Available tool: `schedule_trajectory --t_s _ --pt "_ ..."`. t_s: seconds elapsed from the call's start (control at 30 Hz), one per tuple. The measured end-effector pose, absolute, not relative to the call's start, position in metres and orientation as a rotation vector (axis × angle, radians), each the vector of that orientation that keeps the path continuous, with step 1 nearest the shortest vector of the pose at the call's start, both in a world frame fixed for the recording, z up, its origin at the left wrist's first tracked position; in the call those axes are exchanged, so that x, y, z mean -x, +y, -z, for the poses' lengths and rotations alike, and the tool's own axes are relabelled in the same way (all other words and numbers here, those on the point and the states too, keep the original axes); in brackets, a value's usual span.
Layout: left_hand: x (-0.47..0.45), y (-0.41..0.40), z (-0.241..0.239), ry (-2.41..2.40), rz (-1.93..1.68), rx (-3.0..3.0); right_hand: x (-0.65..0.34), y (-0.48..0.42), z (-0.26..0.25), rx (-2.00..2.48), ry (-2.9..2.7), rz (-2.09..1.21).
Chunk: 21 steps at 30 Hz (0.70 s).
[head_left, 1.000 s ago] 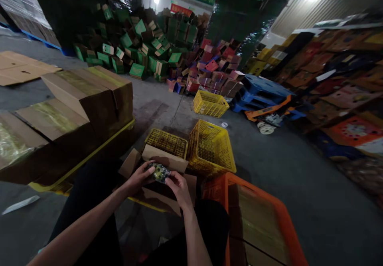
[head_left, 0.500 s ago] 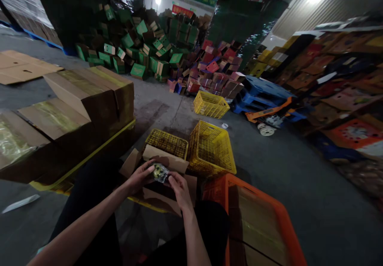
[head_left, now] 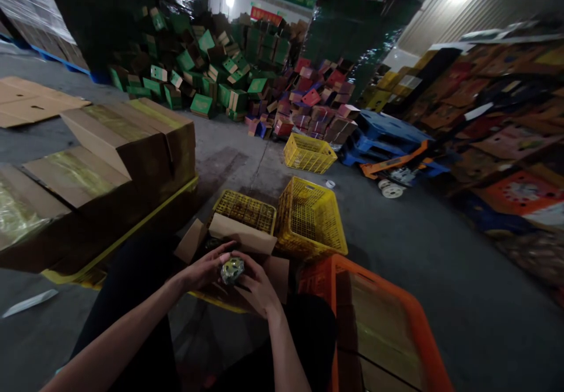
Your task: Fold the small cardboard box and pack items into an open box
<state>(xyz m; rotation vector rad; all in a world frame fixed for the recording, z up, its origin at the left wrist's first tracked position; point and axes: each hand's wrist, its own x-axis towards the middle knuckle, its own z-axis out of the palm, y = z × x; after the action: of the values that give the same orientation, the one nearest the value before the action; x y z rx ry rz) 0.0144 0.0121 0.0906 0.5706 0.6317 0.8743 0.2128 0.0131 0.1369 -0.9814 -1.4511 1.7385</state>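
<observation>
Left hand (head_left: 198, 271): a small wrapped item (head_left: 232, 270) is clamped at its near-left side by the fingers (head_left: 225, 257), the thumb being pressed against it.
Right hand (head_left: 258, 289): the same item is cupped from the right, the fingers being curled around it and partly hidden behind it.
Wrapped item: it is held between the two hands, above the open carton (head_left: 242, 235); green and yellow patches are seen through a shiny clear film, but its exact kind cannot be told.
Open carton: its flaps are spread outward; its inside is mostly hidden by shadow and by the hands; a yellow rim (head_left: 222, 304) is seen below its near edge.
Knees (head_left: 312, 327): dark trousers are worn, and the carton is flanked by both legs.
Yellow crates: one with a gridded face (head_left: 247, 207) is set just behind the carton, one open crate (head_left: 335, 218) to its right, and another (head_left: 311, 154) farther off on the floor (head_left: 224, 157).
Orange crate (head_left: 418, 315): a taped carton (head_left: 388, 327) is held inside it, near the right knee.
Taped boxes (head_left: 97, 180): they are stacked at left, over a yellow edge.
Background: green boxes (head_left: 202, 104) and red boxes (head_left: 312, 98) are heaped, with blue pallets (head_left: 383, 130) stacked beside a pallet jack (head_left: 392, 160).
</observation>
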Motion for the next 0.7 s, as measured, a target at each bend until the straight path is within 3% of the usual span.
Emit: schedule_trajectory --t_s 0.33,0.53,0.7 --pt "-0.017 0.012 -0.086 0.812 -0.869 -0.655 -0.217 0.012 -0.121 1.013 -1.422 -1.743" --pt "-0.013 0.023 -0.079 0.966 -0.978 -0.685 -0.226 0.02 -0.114 1.153 -1.445 -1.604" --pt "-0.008 0.03 -0.082 0.811 -1.061 -0.556 -0.231 0.026 -0.11 1.306 -1.497 -1.437"
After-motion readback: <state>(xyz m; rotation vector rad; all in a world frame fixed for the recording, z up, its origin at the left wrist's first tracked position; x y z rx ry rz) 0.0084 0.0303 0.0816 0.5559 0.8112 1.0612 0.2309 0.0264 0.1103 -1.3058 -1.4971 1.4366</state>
